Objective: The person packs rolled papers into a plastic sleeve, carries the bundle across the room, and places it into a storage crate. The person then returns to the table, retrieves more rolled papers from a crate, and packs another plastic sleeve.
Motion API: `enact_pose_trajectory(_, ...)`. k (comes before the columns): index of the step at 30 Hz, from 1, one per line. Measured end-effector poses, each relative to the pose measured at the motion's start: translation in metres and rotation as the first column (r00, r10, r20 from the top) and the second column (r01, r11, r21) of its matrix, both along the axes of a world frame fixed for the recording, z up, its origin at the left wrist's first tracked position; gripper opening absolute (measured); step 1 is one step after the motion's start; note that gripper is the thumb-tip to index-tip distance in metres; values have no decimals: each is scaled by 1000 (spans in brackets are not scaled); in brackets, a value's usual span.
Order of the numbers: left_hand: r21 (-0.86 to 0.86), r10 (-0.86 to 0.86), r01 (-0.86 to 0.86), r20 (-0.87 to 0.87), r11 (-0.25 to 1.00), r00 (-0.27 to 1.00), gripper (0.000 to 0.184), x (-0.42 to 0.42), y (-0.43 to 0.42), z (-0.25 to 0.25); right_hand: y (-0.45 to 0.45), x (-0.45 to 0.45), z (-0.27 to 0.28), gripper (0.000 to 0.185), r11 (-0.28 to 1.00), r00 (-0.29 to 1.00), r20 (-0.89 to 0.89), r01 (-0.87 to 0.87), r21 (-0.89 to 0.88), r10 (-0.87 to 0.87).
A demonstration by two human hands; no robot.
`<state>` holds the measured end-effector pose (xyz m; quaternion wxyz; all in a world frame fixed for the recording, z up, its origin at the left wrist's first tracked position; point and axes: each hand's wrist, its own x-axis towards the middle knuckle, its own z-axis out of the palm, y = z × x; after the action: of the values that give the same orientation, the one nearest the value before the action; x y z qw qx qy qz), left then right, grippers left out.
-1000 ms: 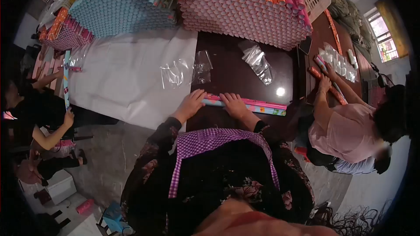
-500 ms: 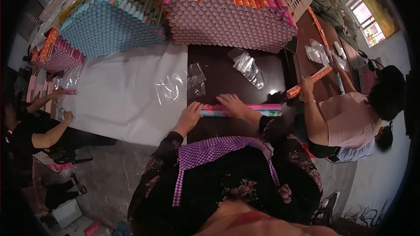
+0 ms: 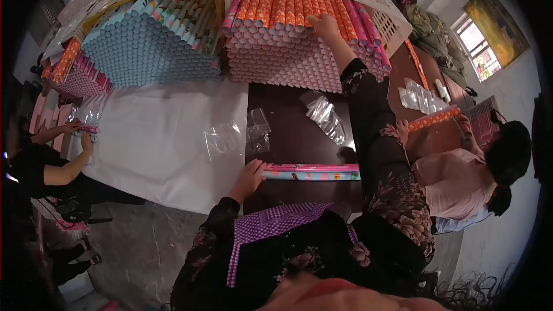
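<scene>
My left hand (image 3: 249,178) is closed at the left ends of a pink roll (image 3: 311,167) and a light blue patterned roll (image 3: 314,176). They look like wrapping paper rolls and lie side by side on the dark table. My right arm stretches forward to the big stack, where my right hand (image 3: 325,27) has its fingers curled at the front end of an orange patterned roll (image 3: 296,14) in the top layer. My right sleeve covers the right ends of the pink and blue rolls.
Clear plastic sleeves (image 3: 326,116) lie on the dark table, another (image 3: 224,140) on the white sheet (image 3: 155,138). Light blue rolls (image 3: 150,52) are stacked at back left; a white crate (image 3: 394,20) holds the orange ones. One co-worker (image 3: 455,178) sits right with an orange roll, another (image 3: 40,161) left.
My right hand has left the pink and blue rolls and reached forward to the orange stack. My left hand stays at their left ends. The right co-worker's orange roll has shifted.
</scene>
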<state>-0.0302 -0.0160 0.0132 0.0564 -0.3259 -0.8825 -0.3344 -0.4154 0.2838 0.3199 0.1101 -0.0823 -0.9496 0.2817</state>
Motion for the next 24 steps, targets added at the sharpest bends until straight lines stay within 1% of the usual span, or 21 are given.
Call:
enact_pose_trajectory(1,5,10,-10,-4,1000,1000,54,1,0,3,-4,-6,0,48,1000,1000,-4,-10,5,10)
enact_pose_trajectory(3,-4,-4,4,-34,1000,999,52,-1,-2,6,-4,-24,-12,57,977,998,25,-63,202,59)
enact_pose_trajectory(4,-2,4,-4,-36,1000,999,52,-3,-3,6,0,-32,-17,60,976,992,-35,-109,186,118)
enact_pose_trajectory(5,-14,-2,1,-47,1000,999,52,-4,-4,6,4,-42,-18,60,975,992,-33,-115,188,123)
enact_pose_trajectory(7,-21,-10,9,-43,1000,999,51,0,-3,4,-1,-23,12,51,974,971,201,-161,162,127)
enact_pose_trajectory(8,-18,-8,8,-48,1000,999,51,-2,-3,3,-4,-2,24,39,976,957,197,-201,-80,214)
enact_pose_trajectory(9,-16,-7,6,-55,1000,998,51,-3,-4,3,-4,-4,24,39,977,956,202,-199,-80,212)
enact_pose_trajectory(11,-18,-4,3,-51,1000,999,51,-4,-3,4,-4,-8,26,29,974,945,293,-86,-211,147)
enact_pose_trajectory(12,-21,0,-1,-50,1000,999,50,-3,-2,3,1,-14,21,29,974,944,296,-82,-211,144)
enact_pose_trajectory(14,-18,-11,11,-38,1000,999,52,-5,-3,4,16,-24,6,21,921,931,312,-58,-385,188)
enact_pose_trajectory(15,-16,-22,22,-27,1000,999,53,-4,-3,4,15,-17,7,21,923,931,316,-53,-382,184)
enact_pose_trajectory(16,-11,-27,27,-23,1000,999,53,-3,-2,3,13,-4,11,16,831,929,295,-23,-556,223)
enact_pose_trajectory(17,-11,-15,14,-17,1000,1000,53,-2,-2,2,10,11,14,12,705,931,263,8,-709,254)
enact_pose_trajectory(18,-11,-1,1,-11,1000,1000,52,-1,-2,-1,11,19,12,12,708,932,265,13,-706,248)
enact_pose_trajectory(19,-6,-5,5,-11,1000,1000,52,-2,-2,-5,12,27,9,10,641,936,262,53,-766,236)
enact_pose_trajectory(21,-20,-8,7,-43,1000,999,52,-3,-2,-13,12,43,6,14,488,943,258,127,-864,212)
enact_pose_trajectory(22,-17,-11,11,-42,1000,999,52,-3,-2,-15,9,54,6,14,490,943,259,129,-862,208)
enact_pose_trajectory(24,-4,-22,22,-23,1000,1000,53,-5,-2,-16,9,67,6,13,276,951,190,121,-954,242)
